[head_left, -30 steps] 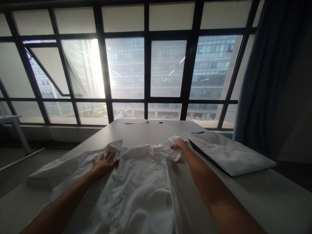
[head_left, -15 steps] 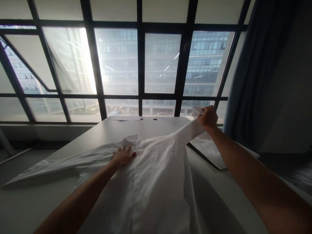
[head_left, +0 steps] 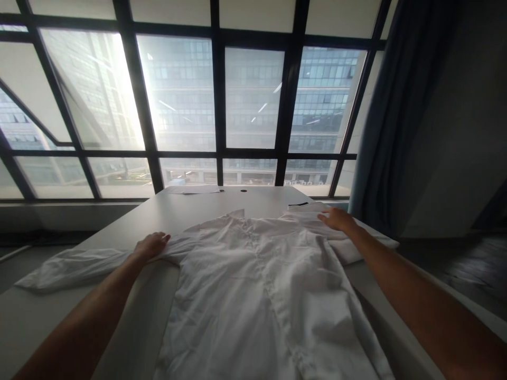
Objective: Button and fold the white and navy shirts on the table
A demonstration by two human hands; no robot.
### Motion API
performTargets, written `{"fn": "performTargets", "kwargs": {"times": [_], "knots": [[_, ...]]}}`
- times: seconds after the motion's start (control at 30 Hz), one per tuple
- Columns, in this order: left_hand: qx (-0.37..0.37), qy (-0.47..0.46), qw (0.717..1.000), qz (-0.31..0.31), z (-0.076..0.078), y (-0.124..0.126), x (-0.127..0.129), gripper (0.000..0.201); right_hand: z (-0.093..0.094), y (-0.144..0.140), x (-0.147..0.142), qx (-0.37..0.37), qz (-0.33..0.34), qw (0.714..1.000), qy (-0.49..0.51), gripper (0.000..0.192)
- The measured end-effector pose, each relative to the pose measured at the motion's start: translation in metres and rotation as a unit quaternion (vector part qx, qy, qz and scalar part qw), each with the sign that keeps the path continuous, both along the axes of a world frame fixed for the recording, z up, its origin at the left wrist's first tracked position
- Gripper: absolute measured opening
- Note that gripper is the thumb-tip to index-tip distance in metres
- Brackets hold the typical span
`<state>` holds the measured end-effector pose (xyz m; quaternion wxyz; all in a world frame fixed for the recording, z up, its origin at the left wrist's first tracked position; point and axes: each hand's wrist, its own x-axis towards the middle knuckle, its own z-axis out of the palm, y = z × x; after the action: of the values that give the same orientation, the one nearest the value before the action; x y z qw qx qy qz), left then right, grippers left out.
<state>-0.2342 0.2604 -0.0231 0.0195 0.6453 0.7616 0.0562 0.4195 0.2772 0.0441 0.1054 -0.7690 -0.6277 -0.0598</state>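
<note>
Shirt: a white shirt [head_left: 261, 285] lies spread flat, front up, on the grey table [head_left: 190, 208], collar toward the window at 12 o'clock and hem running off the bottom of the view at 6.

Left hand: the left hand [head_left: 151, 245] sits at about 10 o'clock from the shirt's middle, palm down with fingers loosely out, resting right where the shoulder meets the sleeve. Not gripping anything, just pressing flat.

Right hand: the right hand [head_left: 336, 218] is at roughly 1 o'clock, also flat and relaxed, lying on the shirt's other shoulder. No pinch or fist there either.

Left sleeve: the sleeve [head_left: 75, 266] stretches out straight toward 9 o'clock, its cuff end near the table's left edge.

Right side: under and past the right hand there's a flat white sheet [head_left: 372, 243] with the shirt's shoulder overlapping it. Can't tell exactly what it is.

Edges: the table's left edge runs diagonally just beside the sleeve. The far edge stands close to the window [head_left: 253, 100].

Open room: bare tabletop between collar and far edge at 12 o'clock, with two small dark holes [head_left: 233, 190] and some flat paper [head_left: 194, 190] out there. A dark curtain [head_left: 396, 121] hangs at 2 o'clock.
</note>
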Motion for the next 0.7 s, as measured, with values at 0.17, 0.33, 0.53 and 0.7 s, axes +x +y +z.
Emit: {"fn": "performTargets", "kwargs": {"times": [0.17,0.33,0.53,0.7], "knots": [[-0.003,-0.036,0.998,-0.042,0.017,-0.027,-0.061,0.057,-0.014,0.002,-0.089,-0.046,0.198,0.979,-0.016,0.04],[-0.062,-0.047,0.995,-0.059,0.034,-0.052,-0.093,0.051,-0.037,-0.01,-0.128,-0.092,0.242,0.964,-0.052,0.038],[-0.059,-0.106,0.992,-0.039,0.04,-0.07,-0.131,0.048,-0.052,-0.022,-0.128,-0.107,0.224,0.968,-0.049,0.043],[-0.032,-0.138,0.99,0.0,0.042,-0.111,-0.169,0.084,-0.06,-0.025,-0.125,-0.096,0.231,0.967,-0.048,0.045]]}}
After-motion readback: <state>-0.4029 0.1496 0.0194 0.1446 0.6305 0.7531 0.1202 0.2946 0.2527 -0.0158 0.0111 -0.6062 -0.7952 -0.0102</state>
